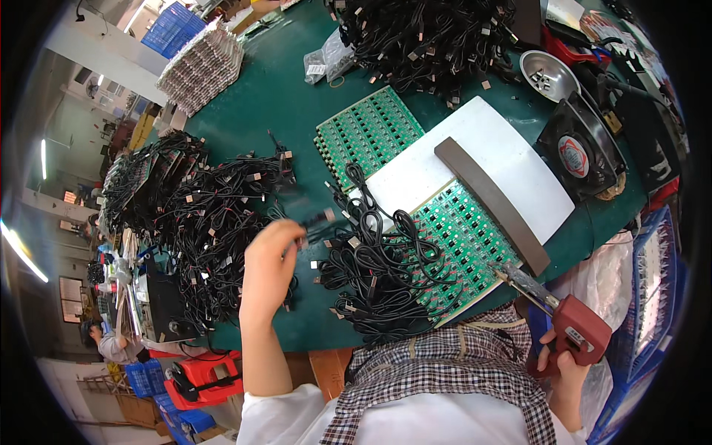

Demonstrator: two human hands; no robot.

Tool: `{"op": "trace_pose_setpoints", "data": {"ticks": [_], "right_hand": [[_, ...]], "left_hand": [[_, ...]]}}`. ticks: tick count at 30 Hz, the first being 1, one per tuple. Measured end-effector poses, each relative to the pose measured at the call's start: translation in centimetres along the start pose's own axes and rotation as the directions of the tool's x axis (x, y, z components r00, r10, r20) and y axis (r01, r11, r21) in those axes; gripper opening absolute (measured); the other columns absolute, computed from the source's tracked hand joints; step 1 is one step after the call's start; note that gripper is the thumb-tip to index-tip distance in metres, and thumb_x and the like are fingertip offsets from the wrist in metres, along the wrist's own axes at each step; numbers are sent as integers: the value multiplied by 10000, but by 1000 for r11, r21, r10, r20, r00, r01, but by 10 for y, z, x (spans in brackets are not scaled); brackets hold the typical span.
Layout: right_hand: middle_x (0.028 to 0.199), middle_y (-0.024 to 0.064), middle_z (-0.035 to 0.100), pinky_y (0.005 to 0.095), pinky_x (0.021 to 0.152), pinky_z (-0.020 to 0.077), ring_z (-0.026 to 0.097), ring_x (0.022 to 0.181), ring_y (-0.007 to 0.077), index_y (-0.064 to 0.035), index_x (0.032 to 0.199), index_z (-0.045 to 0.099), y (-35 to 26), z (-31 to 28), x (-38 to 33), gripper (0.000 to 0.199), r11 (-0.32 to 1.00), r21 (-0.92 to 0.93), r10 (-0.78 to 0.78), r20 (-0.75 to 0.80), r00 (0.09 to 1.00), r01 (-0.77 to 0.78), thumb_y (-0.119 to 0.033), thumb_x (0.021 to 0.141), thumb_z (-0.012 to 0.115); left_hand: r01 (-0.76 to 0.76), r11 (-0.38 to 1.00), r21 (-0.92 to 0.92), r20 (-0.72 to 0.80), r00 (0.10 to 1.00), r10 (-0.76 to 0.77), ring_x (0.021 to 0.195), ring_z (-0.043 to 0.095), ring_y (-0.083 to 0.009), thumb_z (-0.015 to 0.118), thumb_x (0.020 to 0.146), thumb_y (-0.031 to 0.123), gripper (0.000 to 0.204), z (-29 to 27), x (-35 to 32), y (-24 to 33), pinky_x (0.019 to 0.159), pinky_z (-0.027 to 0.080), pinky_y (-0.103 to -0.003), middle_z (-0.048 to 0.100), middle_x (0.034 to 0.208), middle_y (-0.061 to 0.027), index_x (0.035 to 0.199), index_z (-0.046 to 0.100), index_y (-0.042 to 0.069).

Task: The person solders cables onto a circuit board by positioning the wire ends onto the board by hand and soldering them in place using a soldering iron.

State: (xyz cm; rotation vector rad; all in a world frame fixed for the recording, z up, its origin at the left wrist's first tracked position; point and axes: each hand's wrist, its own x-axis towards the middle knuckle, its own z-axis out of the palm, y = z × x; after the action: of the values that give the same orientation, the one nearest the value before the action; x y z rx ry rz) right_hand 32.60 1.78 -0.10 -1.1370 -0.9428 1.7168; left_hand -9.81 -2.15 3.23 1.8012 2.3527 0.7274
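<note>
Black cable (pixel 315 220) pinched at blurred connector end by left hand (pixel 268 256), fingers closed around it, just left of green circuit panel (pixel 463 237). Red soldering gun (pixel 575 326) gripped by right hand (pixel 564 363), fingers wrapped round handle, tip touching panel's lower right edge. Cable bundle (pixel 371 274) laid over panel's left part. White board (pixel 489 159) and dark bar (pixel 489 200) seen above panel. Green table mat (pixel 274 104) beneath. Clear bag with white label (pixel 320 65) far above panel; blue crate (pixel 172 26) beyond, upper left.
</note>
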Motion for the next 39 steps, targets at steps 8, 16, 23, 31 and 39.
{"op": "trace_pose_setpoints", "data": {"ticks": [8,16,23,31,39], "right_hand": [[928,212,595,255,441,471,573,558,178,69,1212,420,0,5,3,664,1000,-13,6,-2,1000,-6,-249,732,751],[934,218,593,253,444,468,577,551,188,60,1217,419,0,7,3,654,1000,16,-27,1,1000,27,-239,737,748],[931,205,575,250,409,452,563,584,184,22,1240,409,-3,6,4,679,999,-49,-14,29,999,15,-319,751,734],[926,233,587,264,412,458,569,571,217,24,1247,417,-6,6,5,700,999,37,24,23,999,-25,-298,728,760],[975,184,621,239,486,469,588,584,155,21,1328,343,-6,-1,1,762,996,82,37,122,992,-48,-190,725,758]], "left_hand": [[226,966,-125,186,962,-202,765,594,-176,555,738,-70,205,-11,-21,-9,658,448,-270,624,881,-99,921,632,-20],[124,989,78,-18,992,-123,905,572,-295,655,731,96,222,30,27,-21,779,449,-384,618,898,-106,942,630,30],[64,982,178,37,997,-72,757,590,-261,681,704,89,120,46,35,-17,696,461,-346,626,751,-109,786,661,5],[188,792,-581,28,977,-211,657,583,-108,624,737,-41,85,-41,33,42,593,445,-220,626,728,-48,819,631,-18],[-386,866,-319,158,879,450,647,568,-242,693,686,16,173,66,-12,128,583,465,-326,597,760,-87,851,640,12]]}}
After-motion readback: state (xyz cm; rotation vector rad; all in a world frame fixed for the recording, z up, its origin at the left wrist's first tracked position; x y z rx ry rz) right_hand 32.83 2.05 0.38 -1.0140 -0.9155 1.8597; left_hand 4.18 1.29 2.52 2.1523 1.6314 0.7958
